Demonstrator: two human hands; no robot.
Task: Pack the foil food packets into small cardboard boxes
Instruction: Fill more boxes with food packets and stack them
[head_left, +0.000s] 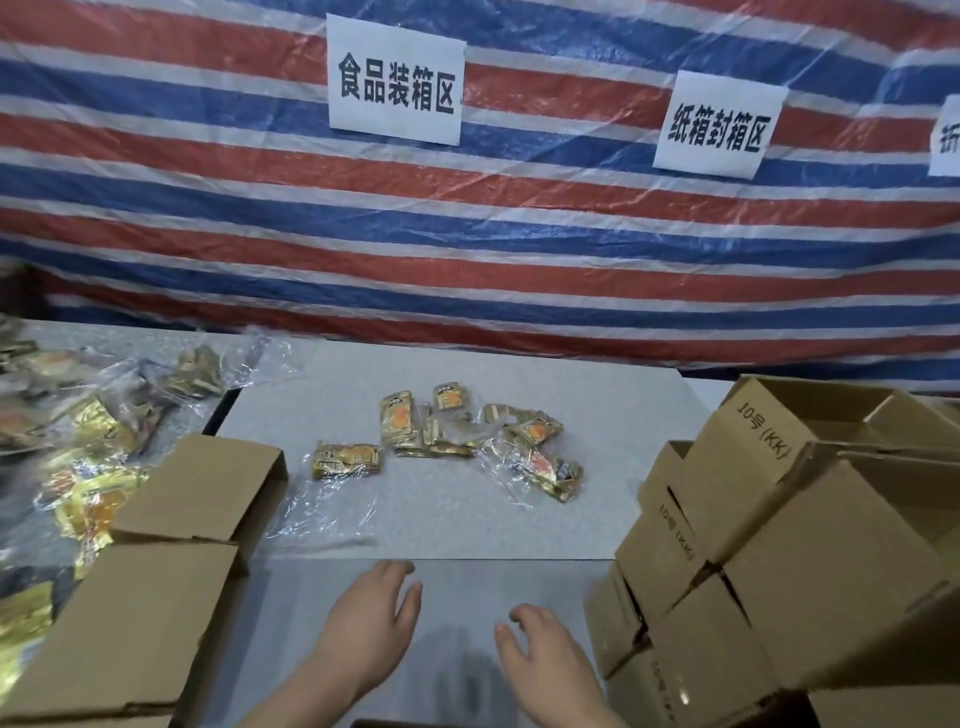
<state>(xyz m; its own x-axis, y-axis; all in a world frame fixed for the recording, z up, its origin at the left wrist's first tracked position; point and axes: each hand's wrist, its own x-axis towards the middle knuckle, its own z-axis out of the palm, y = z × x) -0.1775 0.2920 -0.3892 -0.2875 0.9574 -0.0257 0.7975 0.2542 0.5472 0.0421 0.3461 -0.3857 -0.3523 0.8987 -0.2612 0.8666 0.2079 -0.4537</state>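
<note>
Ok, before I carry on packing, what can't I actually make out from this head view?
- Pile of packets in clear bags, left: blurred and cut by the frame edge, no count possible.
- Stacked boxes, right: cut off by the edge, and their insides are hidden by their own walls.
- Loose foil packets, table centre: print too small to read, and overlap hides some.
- Third paper sign, far right: cropped.
- Left hand and right hand: both empty, palms hidden.

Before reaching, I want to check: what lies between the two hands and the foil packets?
In the head view, only bare grey table separates the hands from the foil packets.
</note>
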